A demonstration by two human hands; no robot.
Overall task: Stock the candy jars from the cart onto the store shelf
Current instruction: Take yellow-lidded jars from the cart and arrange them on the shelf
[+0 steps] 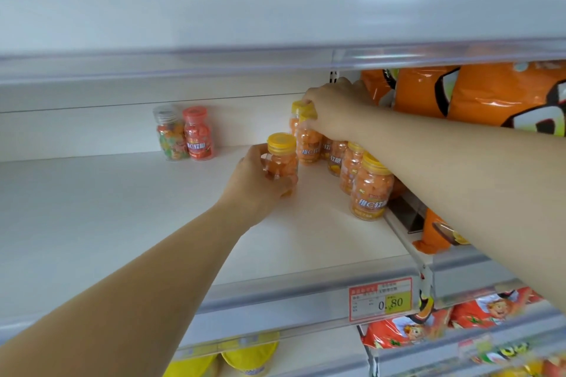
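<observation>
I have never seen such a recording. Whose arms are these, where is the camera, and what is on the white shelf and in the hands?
No machine here: the two bare arms belong to a person, and this single picture comes from a camera worn on that person's head, looking forward and down. The left hand holds a small clear jar of orange candy with a yellow lid at the white store shelf. The right hand grips the top of a similar jar at the back of a row of such jars. Farther left stand a red-lidded jar and a clear-lidded jar of mixed candy.
</observation>
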